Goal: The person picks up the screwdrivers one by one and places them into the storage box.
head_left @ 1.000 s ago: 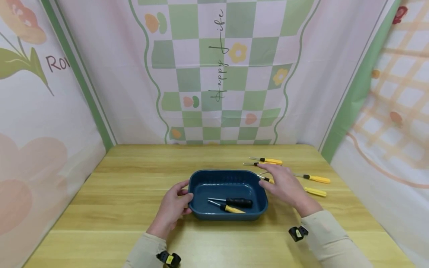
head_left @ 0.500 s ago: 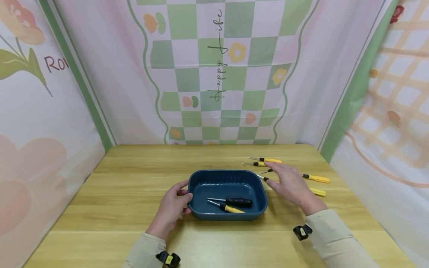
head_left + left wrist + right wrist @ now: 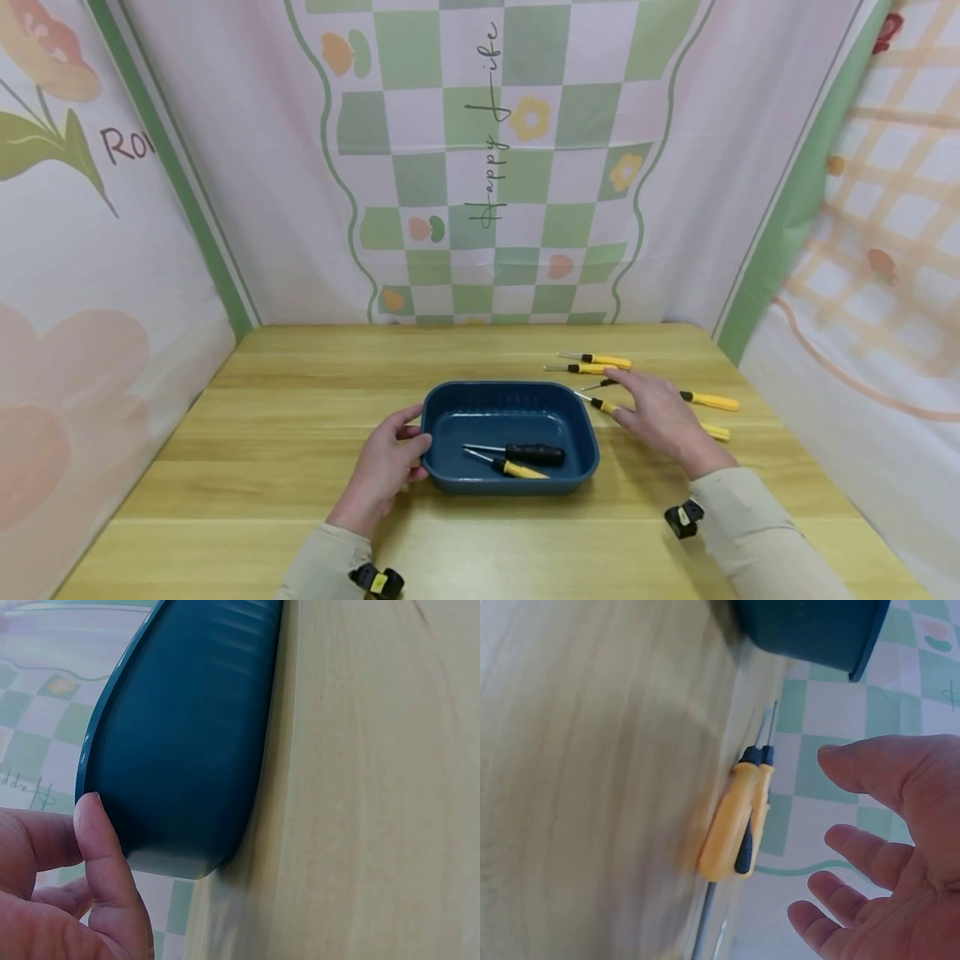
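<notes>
A dark blue rectangular bin point(image 3: 517, 485) stands on the table, a black-handled screwdriver point(image 3: 537, 454) and a yellow-handled screwdriver point(image 3: 522, 471) lying inside. My left hand point(image 3: 386, 458) pinches the bin's left end, thumb at the rim, as the left wrist view also shows on the bin wall point(image 3: 180, 742). To the right of the bin, my right hand point(image 3: 662, 419) hovers over loose screwdrivers with its fingers spread and nothing in them. Nearest below it is a yellow screwdriver point(image 3: 603, 406), partly hidden by the hand. The right wrist view shows a yellow handle point(image 3: 729, 825) beside the relaxed fingers.
Several other yellow screwdrivers lie around the right hand, including one point(image 3: 611, 362) at the back and one point(image 3: 712, 402) to the right. A black-handled one point(image 3: 609, 382) shows partly. Printed curtains point(image 3: 300, 208) enclose the wooden table point(image 3: 315, 375).
My right hand has drawn away from the bin's right rim, moving right over the screwdrivers. More of the near yellow one shows now. The left hand and bin have stayed put.
</notes>
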Demonstrator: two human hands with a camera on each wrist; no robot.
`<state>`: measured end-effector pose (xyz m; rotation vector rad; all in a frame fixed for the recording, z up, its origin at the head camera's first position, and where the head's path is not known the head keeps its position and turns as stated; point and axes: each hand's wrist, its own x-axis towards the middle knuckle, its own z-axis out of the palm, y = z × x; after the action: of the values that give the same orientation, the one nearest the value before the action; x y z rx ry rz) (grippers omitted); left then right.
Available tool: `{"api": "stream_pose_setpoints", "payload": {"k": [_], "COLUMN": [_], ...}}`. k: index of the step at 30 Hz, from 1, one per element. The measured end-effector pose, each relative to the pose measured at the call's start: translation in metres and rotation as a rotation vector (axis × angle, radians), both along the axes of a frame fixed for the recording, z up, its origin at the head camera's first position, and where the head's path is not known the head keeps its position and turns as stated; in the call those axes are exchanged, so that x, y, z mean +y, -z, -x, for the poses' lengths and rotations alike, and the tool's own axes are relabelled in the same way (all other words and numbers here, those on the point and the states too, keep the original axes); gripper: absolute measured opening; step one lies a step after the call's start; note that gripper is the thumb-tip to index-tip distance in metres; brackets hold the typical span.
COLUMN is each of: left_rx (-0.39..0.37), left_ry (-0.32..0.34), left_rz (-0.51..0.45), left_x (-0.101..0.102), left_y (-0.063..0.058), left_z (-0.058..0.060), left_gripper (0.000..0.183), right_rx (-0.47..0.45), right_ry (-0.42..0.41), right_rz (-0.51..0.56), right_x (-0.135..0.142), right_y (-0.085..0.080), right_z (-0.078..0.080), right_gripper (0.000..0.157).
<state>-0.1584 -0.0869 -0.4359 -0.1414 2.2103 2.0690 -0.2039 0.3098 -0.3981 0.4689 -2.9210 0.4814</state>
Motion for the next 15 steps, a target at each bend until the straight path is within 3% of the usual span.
{"api": "stream_pose_setpoints", "payload": {"k": [15], "left_rx": [-0.004], "left_ry": [-0.004], "left_rz": [0.001], "left_x": [0.0], "left_y": [0.0], "left_z": [0.0], "left_gripper": [0.05], "right_rx": [-0.072], "right_ry": [0.022], "right_rz": [-0.03], "right_x": [0.01], "right_y": [0.018], "right_z": [0.012], "right_gripper": [0.061]}}
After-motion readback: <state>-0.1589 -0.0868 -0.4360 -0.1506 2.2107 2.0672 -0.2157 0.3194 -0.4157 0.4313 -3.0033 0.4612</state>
